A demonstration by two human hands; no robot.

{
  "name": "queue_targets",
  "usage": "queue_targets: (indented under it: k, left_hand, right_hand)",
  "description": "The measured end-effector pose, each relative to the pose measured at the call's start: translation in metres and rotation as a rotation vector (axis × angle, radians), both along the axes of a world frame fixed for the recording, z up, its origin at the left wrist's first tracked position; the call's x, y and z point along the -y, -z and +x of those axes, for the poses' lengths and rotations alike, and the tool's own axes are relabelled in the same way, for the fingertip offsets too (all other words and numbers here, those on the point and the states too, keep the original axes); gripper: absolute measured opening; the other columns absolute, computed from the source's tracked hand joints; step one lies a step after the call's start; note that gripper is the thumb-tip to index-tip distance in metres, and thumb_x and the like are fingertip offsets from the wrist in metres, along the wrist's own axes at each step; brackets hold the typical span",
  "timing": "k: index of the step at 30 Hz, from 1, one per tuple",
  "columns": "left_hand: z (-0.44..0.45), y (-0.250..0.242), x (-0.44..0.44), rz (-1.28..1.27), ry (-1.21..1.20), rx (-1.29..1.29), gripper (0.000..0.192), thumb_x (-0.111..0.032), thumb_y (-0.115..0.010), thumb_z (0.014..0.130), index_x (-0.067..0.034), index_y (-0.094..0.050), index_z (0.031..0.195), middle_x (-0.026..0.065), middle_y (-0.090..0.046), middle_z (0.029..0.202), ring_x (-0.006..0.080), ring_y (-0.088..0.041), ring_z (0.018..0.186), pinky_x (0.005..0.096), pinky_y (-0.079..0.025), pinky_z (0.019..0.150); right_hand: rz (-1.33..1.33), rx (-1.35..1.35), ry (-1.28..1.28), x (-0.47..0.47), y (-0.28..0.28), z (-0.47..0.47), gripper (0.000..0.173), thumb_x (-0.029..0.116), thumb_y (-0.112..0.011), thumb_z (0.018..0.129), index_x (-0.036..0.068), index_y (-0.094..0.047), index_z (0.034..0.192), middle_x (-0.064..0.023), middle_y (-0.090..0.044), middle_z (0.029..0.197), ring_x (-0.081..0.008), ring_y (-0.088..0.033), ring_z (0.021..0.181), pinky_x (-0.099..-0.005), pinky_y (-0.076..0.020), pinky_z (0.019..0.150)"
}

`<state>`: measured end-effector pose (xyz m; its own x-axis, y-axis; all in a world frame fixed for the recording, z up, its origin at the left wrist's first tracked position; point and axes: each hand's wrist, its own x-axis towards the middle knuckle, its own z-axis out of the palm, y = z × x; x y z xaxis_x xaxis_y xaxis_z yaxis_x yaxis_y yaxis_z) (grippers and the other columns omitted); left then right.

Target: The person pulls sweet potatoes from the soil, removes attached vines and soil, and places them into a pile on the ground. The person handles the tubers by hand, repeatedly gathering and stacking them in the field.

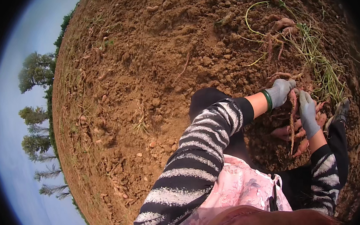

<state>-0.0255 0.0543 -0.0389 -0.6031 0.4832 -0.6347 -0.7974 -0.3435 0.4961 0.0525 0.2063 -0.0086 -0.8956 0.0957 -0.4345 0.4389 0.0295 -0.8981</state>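
Note:
My left hand, in a grey glove with a green band at the wrist, grips the upper end of a reddish sweet potato. A long thin root hangs below it. Beside it, my right hand, also gloved in grey, lies against the cluster with its fingers extended; its fingertips are partly hidden, so its grip cannot be told. Several more sweet potatoes lie on the soil under and around my right hand, between my legs.
Pulled green vines lie beyond my hands at the right. More sweet potatoes lie near the top right, and others are scattered on the clumpy brown soil at the left. My shoe is right of my right hand.

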Motion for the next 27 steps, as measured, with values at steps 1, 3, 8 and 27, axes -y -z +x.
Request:
queue_targets:
  k: [1,3,8,27]
  left_hand:
    - [0.0,-0.002,0.001,-0.011,-0.003,0.011,0.016,-0.016,-0.056,0.104,-0.001,-0.062,0.107,0.013,-0.069,0.094,0.0233,-0.066,0.08,0.036,-0.056,0.075]
    - [-0.003,-0.022,-0.003,-0.015,-0.024,0.075,0.016,-0.015,-0.057,0.103,0.0,-0.061,0.107,0.0135,-0.069,0.09,0.0234,-0.066,0.077,0.0358,-0.056,0.074]
    - [-0.008,-0.002,0.013,-0.245,0.189,-0.403,0.018,-0.021,-0.06,0.103,-0.003,-0.063,0.1,0.0124,-0.069,0.081,0.0231,-0.065,0.073,0.0391,-0.053,0.072]
    - [-0.031,0.008,-0.041,-0.125,-0.201,0.152,0.035,-0.034,-0.049,0.101,-0.002,-0.059,0.09,0.0154,-0.065,0.079,0.0304,-0.062,0.066,0.044,-0.053,0.067]
  right_hand:
    - [0.074,0.051,-0.054,0.001,-0.01,-0.001,0.035,0.032,-0.058,0.107,0.0,-0.063,0.121,-0.0023,-0.066,0.094,-0.0097,-0.058,0.084,-0.028,-0.0492,0.075]
    - [0.112,0.079,-0.1,0.003,-0.021,-0.002,0.039,0.034,-0.064,0.103,0.0,-0.063,0.121,-0.0015,-0.064,0.093,-0.0092,-0.056,0.082,-0.0272,-0.0475,0.074]
    - [0.052,0.17,-0.137,0.029,-0.028,0.008,0.038,0.028,-0.07,0.096,0.0,-0.061,0.12,-0.0006,-0.06,0.091,-0.0108,-0.054,0.078,-0.0296,-0.0464,0.069]
    - [1.886,-0.314,-0.712,0.037,-0.036,0.01,0.057,0.016,-0.061,0.095,-0.004,-0.045,0.146,-0.0068,-0.063,0.094,-0.0183,-0.07,0.066,-0.0329,-0.0557,0.053]
